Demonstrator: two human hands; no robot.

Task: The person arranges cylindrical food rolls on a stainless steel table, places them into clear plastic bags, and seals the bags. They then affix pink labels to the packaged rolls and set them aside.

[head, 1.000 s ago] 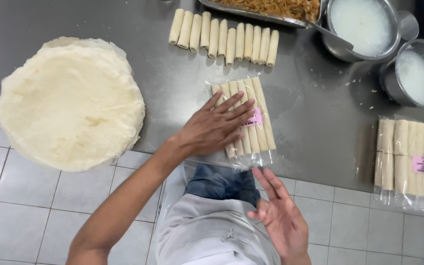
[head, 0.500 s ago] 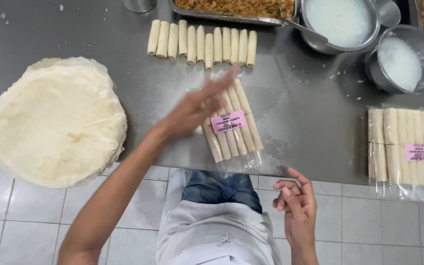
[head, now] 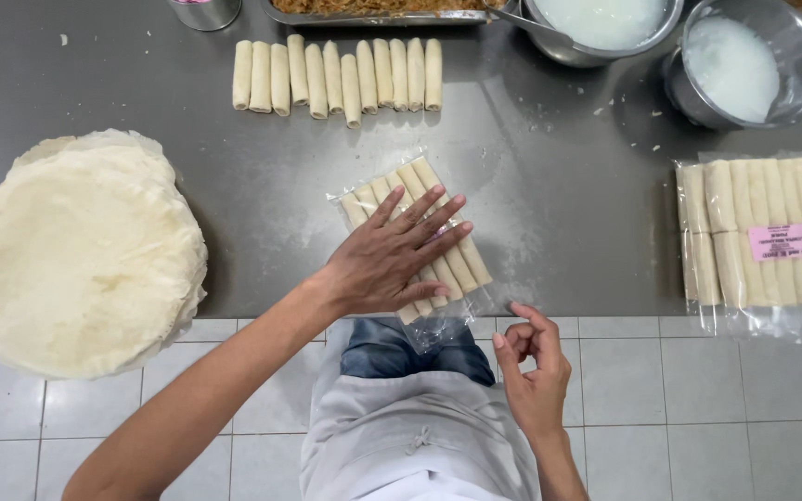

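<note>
Left hand [head: 392, 260]: flat, fingers spread wide, pressing down on the bag [head: 417, 243]; not gripping, just holding it in place.
Right hand [head: 536, 371]: below the table edge, fingers curled loosely, thumb and first finger nearly touching; close to the bag's open end [head: 438, 329], but cannot tell if any plastic is pinched.
Bag: clear plastic, full of pale rolls lying side by side, with a pink label mostly hidden under the palm; near the front edge of the table [head: 559, 213], tilted, open end hanging off the edge, likely so the end is easy to reach.
Loose rolls [head: 338, 74]: neat row at the back of the table, well apart from the bag.
Wrappers [head: 76, 250]: big round stack on the left, sticking out past the table edge.
Packed bags [head: 772, 241]: at the right, flat, pink label on top.
Bowls [head: 670, 37]: two metal ones at the back right, white stuff inside.
Tray [head: 373, 11]: at the back, brown filling inside.
</note>
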